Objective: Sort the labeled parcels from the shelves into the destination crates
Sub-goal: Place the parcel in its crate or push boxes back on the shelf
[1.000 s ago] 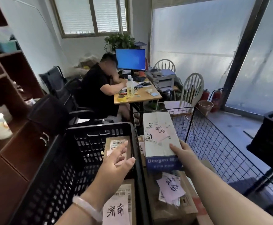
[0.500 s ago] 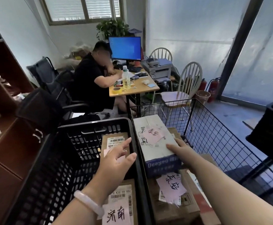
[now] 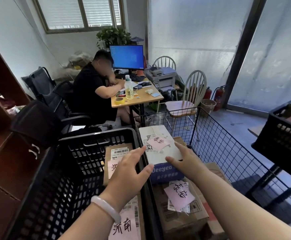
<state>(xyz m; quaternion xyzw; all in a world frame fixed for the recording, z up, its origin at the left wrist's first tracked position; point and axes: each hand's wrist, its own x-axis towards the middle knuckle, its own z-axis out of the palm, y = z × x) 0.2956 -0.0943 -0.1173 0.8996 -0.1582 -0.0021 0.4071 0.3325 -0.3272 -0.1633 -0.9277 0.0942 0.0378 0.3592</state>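
Note:
A white box (image 3: pixel 156 134) with a blue end and a pink handwritten label lies in the wire-mesh crate (image 3: pixel 210 123), on top of a brown parcel (image 3: pixel 181 220) that carries a pink note. My right hand (image 3: pixel 184 161) grips the white box's near right corner, thumb on top. My left hand (image 3: pixel 129 172) hovers open over the black plastic crate (image 3: pixel 68 163), its forefinger reaching the box's left edge. Two labeled brown parcels lie in the black crate, one far (image 3: pixel 118 150) and one near (image 3: pixel 125 226).
A second black crate (image 3: pixel 283 135) stands at the right. Dark wooden shelves (image 3: pixel 1 101) run along the left. Beyond the crates a person (image 3: pixel 89 94) sits at a desk (image 3: pixel 141 99) with a monitor, and a wooden chair (image 3: pixel 184 103) stands behind the wire crate.
The white box has come down from above the wire crate onto the parcels inside it. My right hand followed it down; my left hand moved toward its left edge.

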